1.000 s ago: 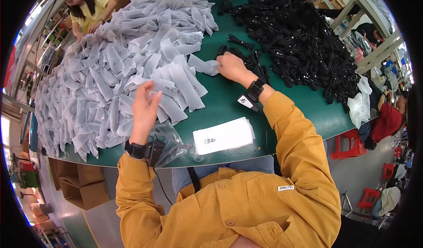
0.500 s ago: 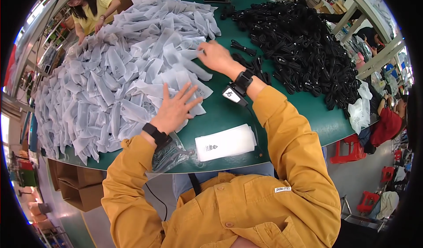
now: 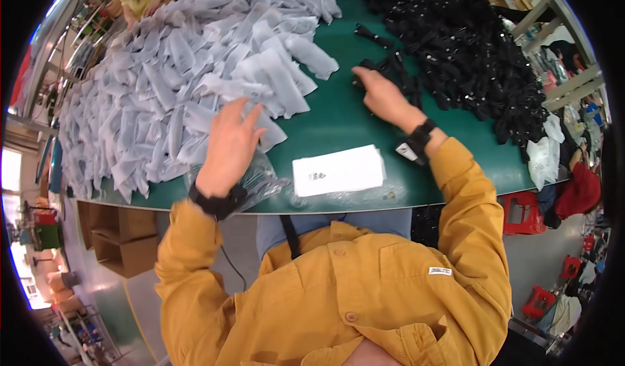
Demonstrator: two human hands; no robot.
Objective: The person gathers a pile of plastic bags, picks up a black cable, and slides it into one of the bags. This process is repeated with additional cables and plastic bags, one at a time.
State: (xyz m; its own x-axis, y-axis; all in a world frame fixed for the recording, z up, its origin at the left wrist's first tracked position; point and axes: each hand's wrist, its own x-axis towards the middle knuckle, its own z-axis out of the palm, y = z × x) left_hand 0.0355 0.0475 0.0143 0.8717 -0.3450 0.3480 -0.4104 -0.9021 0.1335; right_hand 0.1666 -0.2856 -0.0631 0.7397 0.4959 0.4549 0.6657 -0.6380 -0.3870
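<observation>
The right hand (image 3: 385,99) was at a black cable bundle (image 3: 367,64), the left hand (image 3: 230,148) by a heap of frosted pouches (image 3: 159,86)
The right hand's fingers lay at the bundle, though whether they grasped it I could not tell; the left hand was released, its fingers loosely bent over the heap's near right edge. Near the body, a stack of white pouches (image 3: 342,169) lay on the green table (image 3: 319,122), with a clear plastic bag (image 3: 262,180) to its left. A pile of black cables (image 3: 472,57) covered the far right, a white plastic bag (image 3: 543,159) at its near end, and a person in yellow (image 3: 138,0) was at the far left
</observation>
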